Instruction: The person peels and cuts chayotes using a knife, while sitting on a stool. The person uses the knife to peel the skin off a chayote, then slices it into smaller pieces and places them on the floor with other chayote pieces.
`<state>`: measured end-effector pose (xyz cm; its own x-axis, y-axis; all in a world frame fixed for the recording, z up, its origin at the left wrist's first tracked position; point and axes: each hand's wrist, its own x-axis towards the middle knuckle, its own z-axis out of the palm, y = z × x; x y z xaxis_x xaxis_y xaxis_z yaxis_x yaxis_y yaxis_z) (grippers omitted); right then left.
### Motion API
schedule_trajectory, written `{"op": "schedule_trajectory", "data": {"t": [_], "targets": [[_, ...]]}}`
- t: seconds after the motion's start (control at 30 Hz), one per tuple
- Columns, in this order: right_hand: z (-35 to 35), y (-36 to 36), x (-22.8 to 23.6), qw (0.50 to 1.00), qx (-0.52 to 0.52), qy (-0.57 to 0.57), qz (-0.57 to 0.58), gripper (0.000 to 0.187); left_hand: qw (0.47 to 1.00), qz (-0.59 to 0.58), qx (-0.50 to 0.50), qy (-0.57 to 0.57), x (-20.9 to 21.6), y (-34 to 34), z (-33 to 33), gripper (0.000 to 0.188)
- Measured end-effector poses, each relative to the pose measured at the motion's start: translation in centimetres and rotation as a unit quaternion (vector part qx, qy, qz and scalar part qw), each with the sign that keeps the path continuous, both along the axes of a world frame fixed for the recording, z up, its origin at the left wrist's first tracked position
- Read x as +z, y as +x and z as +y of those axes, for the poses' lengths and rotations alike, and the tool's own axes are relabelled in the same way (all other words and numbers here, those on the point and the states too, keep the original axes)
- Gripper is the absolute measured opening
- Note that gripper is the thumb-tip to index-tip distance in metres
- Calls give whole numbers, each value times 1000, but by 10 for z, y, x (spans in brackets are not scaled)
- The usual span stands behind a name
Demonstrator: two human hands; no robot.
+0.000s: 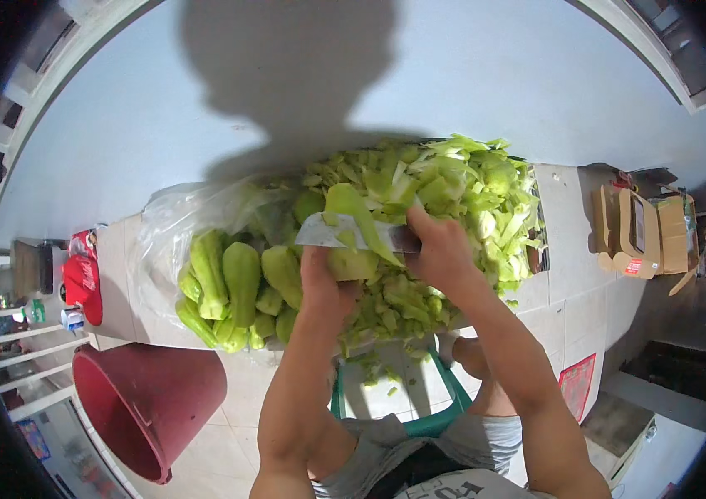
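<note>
Left hand (328,287) closed around green chayote (353,264), pressing it into the pile of cut pieces (444,195) | right hand (440,249) gripping cleaver (344,233), blade lying across chayote top | whole chayotes (236,291) bagged just left.

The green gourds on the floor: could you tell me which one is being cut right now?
The gourd gripped in the left hand, directly under the cleaver held by the right hand; the other whole gourds lie untouched in the plastic bag.

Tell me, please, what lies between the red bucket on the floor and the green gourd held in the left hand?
In the head view, a heap of whole green gourds in a clear plastic bag lies between the red bucket and the held gourd.
</note>
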<state>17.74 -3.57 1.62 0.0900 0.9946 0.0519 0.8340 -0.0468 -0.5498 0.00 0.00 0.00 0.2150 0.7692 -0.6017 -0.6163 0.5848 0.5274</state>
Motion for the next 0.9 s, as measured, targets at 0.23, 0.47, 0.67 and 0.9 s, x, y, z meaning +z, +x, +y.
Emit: {"op": "schedule_trajectory", "data": {"t": [0.23, 0.47, 0.67, 0.9], "targets": [[-7, 3, 7, 1000, -22, 0, -6, 33, 996, -63, -51, 43, -10, 13, -13, 52], [-2, 17, -9, 999, -43, 3, 24, 28, 982, -147, -67, 98, 6, 10, -7, 62], [-3, 6, -2, 999, -20, -10, 30, 32, 994, -76, -36, 68, 9, 3, -6, 55], [-3, -4, 14, 999, 20, 8, 26, 37, 992, -52, -46, 107, 2, -6, -3, 58]]}}
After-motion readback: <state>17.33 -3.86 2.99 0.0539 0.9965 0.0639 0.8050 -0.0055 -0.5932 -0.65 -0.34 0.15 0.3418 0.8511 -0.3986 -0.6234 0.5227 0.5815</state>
